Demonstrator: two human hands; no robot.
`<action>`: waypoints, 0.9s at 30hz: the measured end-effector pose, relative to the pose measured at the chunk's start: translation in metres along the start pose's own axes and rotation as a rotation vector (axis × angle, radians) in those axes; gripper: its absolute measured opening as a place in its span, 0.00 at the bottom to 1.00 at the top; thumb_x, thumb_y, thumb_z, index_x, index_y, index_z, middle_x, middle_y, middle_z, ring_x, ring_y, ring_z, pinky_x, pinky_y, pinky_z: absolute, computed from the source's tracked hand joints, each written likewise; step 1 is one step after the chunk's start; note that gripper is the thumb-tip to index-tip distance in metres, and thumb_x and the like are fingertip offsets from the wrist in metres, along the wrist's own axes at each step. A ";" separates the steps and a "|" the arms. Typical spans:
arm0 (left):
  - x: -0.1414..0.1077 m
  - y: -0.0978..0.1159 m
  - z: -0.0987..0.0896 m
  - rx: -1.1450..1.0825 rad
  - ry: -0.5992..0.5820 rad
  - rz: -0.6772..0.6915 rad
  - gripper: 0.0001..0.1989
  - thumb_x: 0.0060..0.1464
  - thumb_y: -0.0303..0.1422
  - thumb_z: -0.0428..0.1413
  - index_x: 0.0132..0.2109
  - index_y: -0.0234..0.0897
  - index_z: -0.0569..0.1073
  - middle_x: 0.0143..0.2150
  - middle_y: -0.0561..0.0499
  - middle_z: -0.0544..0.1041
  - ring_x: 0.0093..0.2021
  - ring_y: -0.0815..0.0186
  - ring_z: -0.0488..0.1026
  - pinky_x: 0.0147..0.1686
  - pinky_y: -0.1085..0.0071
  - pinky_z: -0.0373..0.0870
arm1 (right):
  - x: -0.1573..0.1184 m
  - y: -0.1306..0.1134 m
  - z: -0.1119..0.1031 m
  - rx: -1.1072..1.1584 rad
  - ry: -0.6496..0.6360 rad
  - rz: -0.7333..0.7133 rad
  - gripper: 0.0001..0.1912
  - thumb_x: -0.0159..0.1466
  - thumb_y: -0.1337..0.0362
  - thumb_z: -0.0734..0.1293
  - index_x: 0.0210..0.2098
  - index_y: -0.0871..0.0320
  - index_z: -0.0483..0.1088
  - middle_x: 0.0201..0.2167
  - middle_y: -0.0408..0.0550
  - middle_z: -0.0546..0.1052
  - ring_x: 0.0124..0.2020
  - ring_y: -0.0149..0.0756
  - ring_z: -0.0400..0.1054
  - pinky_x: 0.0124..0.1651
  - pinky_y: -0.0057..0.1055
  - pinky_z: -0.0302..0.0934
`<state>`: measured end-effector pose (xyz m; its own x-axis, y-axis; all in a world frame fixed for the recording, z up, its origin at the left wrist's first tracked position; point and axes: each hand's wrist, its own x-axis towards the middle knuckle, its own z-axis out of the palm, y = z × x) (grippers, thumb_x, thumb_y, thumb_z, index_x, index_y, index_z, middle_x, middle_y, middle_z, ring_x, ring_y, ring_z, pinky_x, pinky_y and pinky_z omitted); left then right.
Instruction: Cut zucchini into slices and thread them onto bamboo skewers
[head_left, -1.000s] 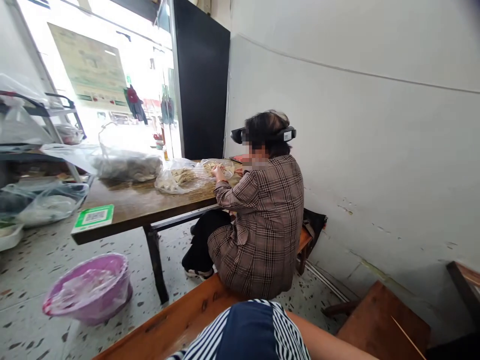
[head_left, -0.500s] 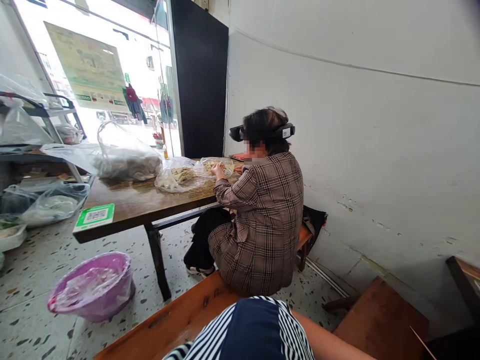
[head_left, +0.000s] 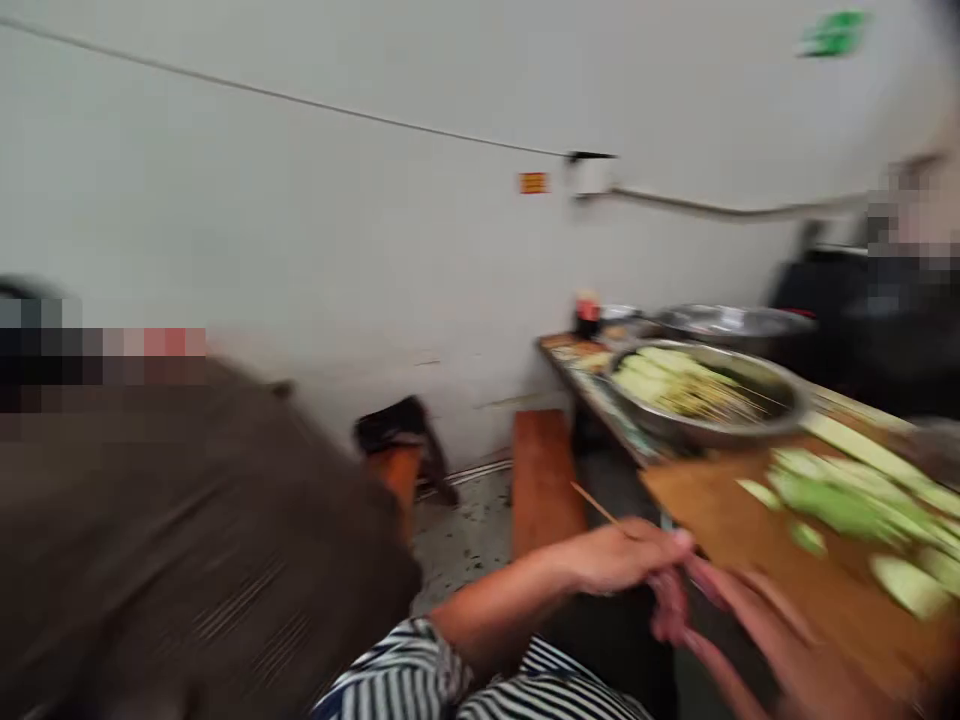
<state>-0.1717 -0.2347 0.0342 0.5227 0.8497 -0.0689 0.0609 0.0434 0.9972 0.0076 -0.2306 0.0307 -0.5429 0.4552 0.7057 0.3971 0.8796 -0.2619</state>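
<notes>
The view is blurred by motion. My left hand [head_left: 634, 560] is closed, and a thin wooden skewer [head_left: 592, 500] sticks out of it toward the upper left. Close beside it on the right, my right hand [head_left: 765, 615] has its fingers stretched out and apart, with the fingertips near or against my left fingers. Both hands are at the near left edge of a brown board [head_left: 720, 510]. Pale green vegetable slices [head_left: 832, 495] lie on the board. Beyond it stands a metal bowl [head_left: 787, 405] with more slices and several skewers.
At the left, very close, is a person in a brown jacket [head_left: 300, 540]. Another person in dark clothes [head_left: 862, 320] is at the right behind the table. Orange-brown benches [head_left: 544, 480] stand by the wall, and a second metal bowl [head_left: 727, 318] is farther back.
The view has swung right, from the seated person and the table with plastic bags to the table with vegetables. Both my hands have come into view.
</notes>
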 end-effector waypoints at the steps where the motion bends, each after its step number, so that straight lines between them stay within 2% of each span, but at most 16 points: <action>1: 0.012 -0.001 0.003 -0.125 -0.094 -0.010 0.33 0.63 0.53 0.38 0.35 0.28 0.73 0.17 0.51 0.70 0.16 0.69 0.68 0.19 0.73 0.66 | -0.013 0.003 -0.009 -0.079 0.007 0.049 0.19 0.69 0.54 0.59 0.55 0.57 0.65 0.45 0.52 0.73 0.41 0.38 0.71 0.38 0.31 0.69; 4: 0.048 0.001 0.005 -0.305 -0.225 -0.063 0.30 0.55 0.57 0.49 0.33 0.30 0.71 0.14 0.54 0.69 0.11 0.72 0.61 0.13 0.77 0.57 | -0.042 0.013 -0.028 -0.215 0.017 0.265 0.19 0.69 0.56 0.60 0.54 0.59 0.64 0.44 0.54 0.73 0.40 0.41 0.72 0.37 0.33 0.69; 6: 0.071 0.003 0.013 -0.324 -0.327 -0.124 0.28 0.53 0.56 0.52 0.31 0.31 0.70 0.14 0.55 0.69 0.10 0.73 0.60 0.12 0.77 0.54 | -0.057 0.017 -0.037 -0.114 -0.006 0.401 0.13 0.69 0.58 0.60 0.50 0.56 0.66 0.41 0.50 0.75 0.38 0.37 0.73 0.37 0.30 0.69; 8: 0.092 0.007 0.023 -0.284 -0.429 -0.166 0.27 0.51 0.56 0.55 0.32 0.32 0.70 0.15 0.55 0.70 0.11 0.74 0.61 0.14 0.78 0.56 | -0.072 0.019 -0.045 0.048 -0.036 0.516 0.10 0.69 0.60 0.60 0.47 0.53 0.69 0.35 0.45 0.76 0.34 0.33 0.73 0.36 0.25 0.69; 10: 0.113 0.013 0.028 -0.186 -0.511 -0.181 0.26 0.48 0.53 0.59 0.38 0.32 0.72 0.19 0.55 0.72 0.15 0.73 0.65 0.19 0.77 0.62 | -0.089 0.023 -0.051 0.179 -0.041 0.660 0.11 0.70 0.59 0.59 0.47 0.53 0.70 0.27 0.41 0.75 0.25 0.30 0.71 0.29 0.22 0.67; 11: 0.124 0.016 0.029 -0.108 -0.500 -0.161 0.26 0.47 0.51 0.61 0.44 0.32 0.72 0.22 0.55 0.73 0.18 0.72 0.68 0.22 0.76 0.65 | -0.098 0.026 -0.053 0.230 -0.021 0.753 0.13 0.70 0.58 0.58 0.49 0.53 0.69 0.23 0.40 0.73 0.20 0.28 0.68 0.24 0.21 0.64; 12: 0.136 0.019 0.028 0.000 -0.438 -0.120 0.28 0.47 0.48 0.62 0.49 0.33 0.71 0.25 0.53 0.75 0.22 0.70 0.70 0.26 0.75 0.67 | -0.107 0.031 -0.056 0.268 0.014 0.850 0.16 0.70 0.56 0.57 0.52 0.54 0.68 0.21 0.38 0.71 0.16 0.27 0.64 0.19 0.20 0.61; 14: 0.160 0.024 0.026 0.330 -0.199 -0.008 0.29 0.50 0.45 0.61 0.55 0.35 0.68 0.32 0.50 0.77 0.30 0.66 0.74 0.33 0.72 0.68 | -0.124 0.042 -0.061 0.294 0.112 1.029 0.22 0.70 0.53 0.56 0.58 0.56 0.62 0.18 0.36 0.68 0.11 0.27 0.58 0.14 0.20 0.55; 16: 0.183 0.025 0.029 0.749 0.038 0.075 0.24 0.55 0.46 0.57 0.53 0.34 0.71 0.37 0.45 0.78 0.38 0.60 0.74 0.38 0.68 0.68 | -0.138 0.055 -0.066 0.256 0.183 1.129 0.27 0.68 0.50 0.58 0.61 0.58 0.60 0.18 0.37 0.68 0.11 0.27 0.56 0.12 0.21 0.52; 18: 0.202 0.022 0.038 1.117 0.147 0.092 0.25 0.57 0.49 0.52 0.47 0.31 0.74 0.39 0.39 0.77 0.42 0.54 0.74 0.41 0.64 0.67 | -0.149 0.065 -0.070 0.172 0.227 1.158 0.27 0.65 0.48 0.60 0.57 0.58 0.64 0.21 0.41 0.71 0.13 0.27 0.59 0.12 0.20 0.53; 20: 0.217 0.015 0.052 1.342 0.163 0.078 0.29 0.58 0.52 0.49 0.43 0.27 0.75 0.38 0.35 0.77 0.42 0.49 0.74 0.40 0.62 0.68 | -0.156 0.071 -0.070 0.089 0.282 1.165 0.25 0.63 0.49 0.62 0.53 0.58 0.69 0.25 0.44 0.74 0.18 0.29 0.67 0.15 0.19 0.56; 22: 0.228 0.008 0.064 1.452 0.146 0.055 0.29 0.57 0.52 0.49 0.41 0.26 0.75 0.36 0.34 0.76 0.40 0.49 0.75 0.37 0.62 0.68 | -0.161 0.074 -0.068 0.047 0.316 1.181 0.23 0.62 0.50 0.63 0.51 0.57 0.71 0.27 0.46 0.76 0.24 0.31 0.72 0.19 0.18 0.61; 24: 0.236 0.003 0.069 1.503 0.126 0.038 0.26 0.57 0.49 0.50 0.41 0.26 0.75 0.36 0.35 0.77 0.40 0.50 0.75 0.36 0.62 0.69 | -0.164 0.075 -0.066 0.043 0.328 1.201 0.22 0.61 0.50 0.64 0.49 0.56 0.72 0.27 0.45 0.77 0.24 0.31 0.73 0.20 0.18 0.62; 27: 0.246 0.005 0.067 1.516 0.110 -0.020 0.22 0.56 0.44 0.52 0.42 0.27 0.75 0.39 0.36 0.78 0.42 0.50 0.75 0.38 0.63 0.70 | -0.167 0.075 -0.064 0.059 0.335 1.215 0.21 0.60 0.50 0.64 0.47 0.55 0.73 0.27 0.44 0.78 0.22 0.31 0.73 0.18 0.18 0.61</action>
<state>0.0143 -0.0604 0.0199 0.4511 0.8924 -0.0105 0.8924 -0.4508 0.0210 0.1752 -0.2491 -0.0650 0.3656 0.9231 0.1194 0.4690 -0.0719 -0.8803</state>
